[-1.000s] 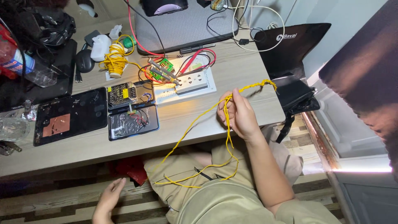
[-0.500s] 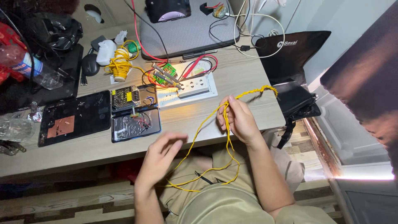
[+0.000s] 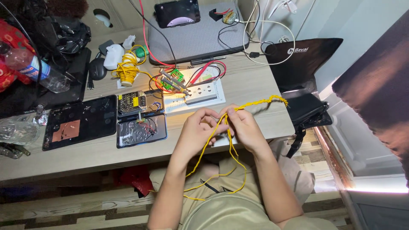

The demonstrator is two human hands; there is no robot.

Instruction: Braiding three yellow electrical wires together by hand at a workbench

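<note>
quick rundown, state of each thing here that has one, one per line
yellow wire: far part twisted, loose strands hanging to the lap
left hand: gripping the wire
right hand: pinching the wire
wire spool: coiled
laptop: lid shut
plastic bottle: lying on its side

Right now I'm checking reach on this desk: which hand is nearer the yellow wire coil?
Left. The left hand is at the desk's front edge, below and right of the yellow wire coil. The right hand is farther right, beyond the left one.
</note>
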